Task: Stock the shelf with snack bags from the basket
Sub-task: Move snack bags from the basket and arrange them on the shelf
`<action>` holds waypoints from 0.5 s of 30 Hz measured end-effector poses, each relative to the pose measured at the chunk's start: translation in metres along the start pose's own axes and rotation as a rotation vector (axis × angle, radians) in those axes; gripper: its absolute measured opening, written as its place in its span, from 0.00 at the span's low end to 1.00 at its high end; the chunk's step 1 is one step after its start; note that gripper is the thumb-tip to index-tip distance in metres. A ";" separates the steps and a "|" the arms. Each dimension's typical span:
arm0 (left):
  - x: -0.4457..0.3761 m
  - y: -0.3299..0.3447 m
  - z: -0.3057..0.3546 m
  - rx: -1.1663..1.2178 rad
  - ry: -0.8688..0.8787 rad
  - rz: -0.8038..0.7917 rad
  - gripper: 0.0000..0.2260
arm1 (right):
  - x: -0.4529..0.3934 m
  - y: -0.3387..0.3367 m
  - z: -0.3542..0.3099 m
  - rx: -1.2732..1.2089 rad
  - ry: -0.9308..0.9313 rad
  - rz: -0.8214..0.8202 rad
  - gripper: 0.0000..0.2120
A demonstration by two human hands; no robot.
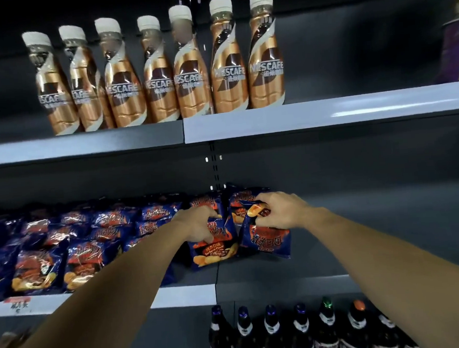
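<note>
Both arms reach into the middle shelf [338, 269]. My left hand [196, 225] grips the top of a dark blue snack bag [214, 249] that stands on the shelf. Just to its right, my right hand [277, 210] pinches the top of a second blue snack bag [267, 242], also on the shelf. More bags of the same kind [235, 200] stand right behind these two. Rows of stocked blue snack bags [64, 239] fill the shelf's left half. The basket is not in view.
Several copper coffee bottles [161, 70] line the upper shelf, with a purple cup [456, 49] at its far right. Dark glass bottles [302, 331] stand below the middle shelf. To the right of my hands the middle shelf shows bare grey surface.
</note>
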State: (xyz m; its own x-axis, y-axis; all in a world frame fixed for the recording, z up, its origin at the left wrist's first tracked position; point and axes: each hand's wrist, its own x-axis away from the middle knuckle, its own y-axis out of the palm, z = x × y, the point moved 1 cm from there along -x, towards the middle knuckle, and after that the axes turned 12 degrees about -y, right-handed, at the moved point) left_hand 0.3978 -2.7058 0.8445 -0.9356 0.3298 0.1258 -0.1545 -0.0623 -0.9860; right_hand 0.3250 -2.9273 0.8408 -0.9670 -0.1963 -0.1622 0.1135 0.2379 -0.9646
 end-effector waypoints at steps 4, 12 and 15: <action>-0.029 0.002 0.002 -0.085 -0.007 0.016 0.34 | -0.010 0.003 0.016 -0.007 0.024 -0.016 0.32; -0.092 0.006 -0.012 -0.094 0.018 0.023 0.33 | -0.030 0.014 0.039 0.008 0.112 -0.042 0.26; -0.114 0.006 -0.018 -0.090 0.047 0.024 0.31 | -0.040 0.015 0.040 0.022 0.153 -0.040 0.27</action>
State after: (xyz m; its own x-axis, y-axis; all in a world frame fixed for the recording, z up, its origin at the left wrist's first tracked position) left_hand 0.5094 -2.7269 0.8226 -0.9226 0.3729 0.0990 -0.1011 0.0139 -0.9948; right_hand 0.3744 -2.9539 0.8250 -0.9942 -0.0575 -0.0911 0.0770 0.2117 -0.9743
